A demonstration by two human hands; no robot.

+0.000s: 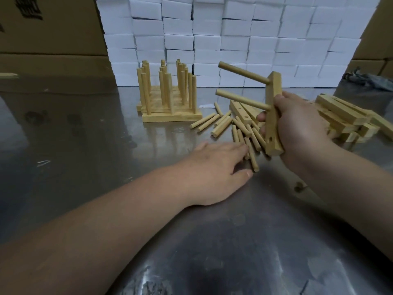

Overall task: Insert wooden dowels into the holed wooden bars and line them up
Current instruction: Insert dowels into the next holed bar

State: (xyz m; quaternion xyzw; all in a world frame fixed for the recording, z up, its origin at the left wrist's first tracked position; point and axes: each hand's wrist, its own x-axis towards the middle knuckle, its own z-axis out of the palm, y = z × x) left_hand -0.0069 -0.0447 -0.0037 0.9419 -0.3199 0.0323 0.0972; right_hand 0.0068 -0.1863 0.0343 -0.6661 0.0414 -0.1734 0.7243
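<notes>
watching the head view only. landmark: the finished group, bars laid flat side by side with their dowels standing upright, on the steel table.

right hand, to the right of the finished group and raised off the table: fingers curled round a holed bar, which is held near upright so its hole face turns left toward the other hand. two dowels are seated in it, jutting sideways toward the finished group. one hole near the lower end shows empty; judged: next to be filled.

left hand, in front of the finished group and low: fingers nearly straight, resting on the loose dowels, thumb beside one, not closed round any that i can see. judged: picking out the third dowel.

spare bars lie in a rough heap further right of the finished group, partly behind the right hand, within easy reach.

materials: pale raw wood, matte. dowels are round and smooth with flat-cut ends; bars are square-edged with drilled holes. table is dull, smeared metal, faintly reflective.

behind the finished group is a wall of white boxes; brown cartons stand to its left.
</notes>
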